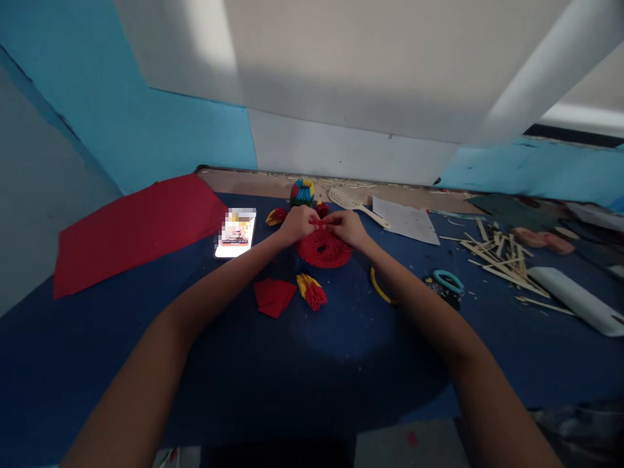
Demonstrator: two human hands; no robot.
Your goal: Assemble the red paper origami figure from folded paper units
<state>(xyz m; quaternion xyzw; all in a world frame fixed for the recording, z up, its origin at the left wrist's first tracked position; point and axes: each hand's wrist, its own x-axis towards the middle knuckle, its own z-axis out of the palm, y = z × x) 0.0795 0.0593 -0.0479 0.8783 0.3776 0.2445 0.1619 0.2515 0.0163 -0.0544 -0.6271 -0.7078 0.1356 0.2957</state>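
Note:
Both my hands meet over a round red folded-paper piece (324,250) lying on the dark blue table (312,351). My left hand (298,224) and my right hand (345,227) are closed in pinches, fingertips together on a small red paper piece (322,222) just above the round one. Near my forearms lie a stack of red paper squares (273,297) and a bundle of red and yellow folded pieces (312,291). A multicoloured paper ball (302,192) stands behind my hands.
A large red sheet (136,227) lies at the left, a phone (236,234) beside it. At the right are a white sheet (404,220), wooden sticks (497,257), a teal ring (448,281), a yellow band (377,286) and a white tube (580,300). A wall stands close behind.

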